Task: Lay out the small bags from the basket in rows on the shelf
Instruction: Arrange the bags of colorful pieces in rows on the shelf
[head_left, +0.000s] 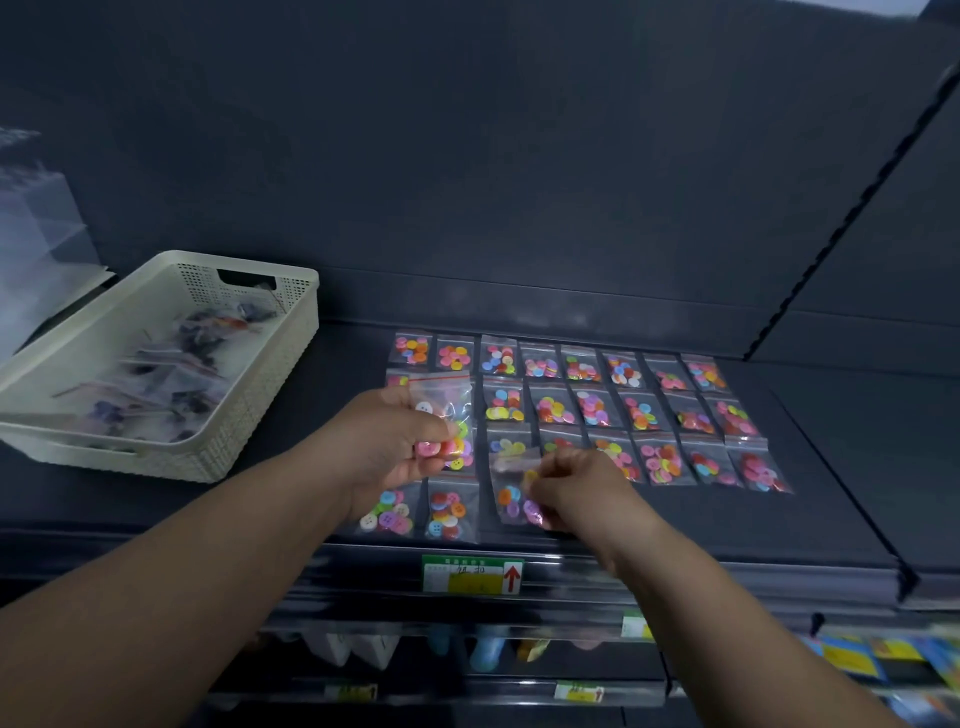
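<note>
Small button bags lie in rows on a dark shelf (810, 467).
A cream basket (291, 332) holding more bags sits at the shelf's left, beside the laid bags (592, 408). The left hand (387, 441) curls its fingers round a held bag (449, 415) above them. The right hand (576, 493) pinches a second bag (511, 493) in the front row.
</note>
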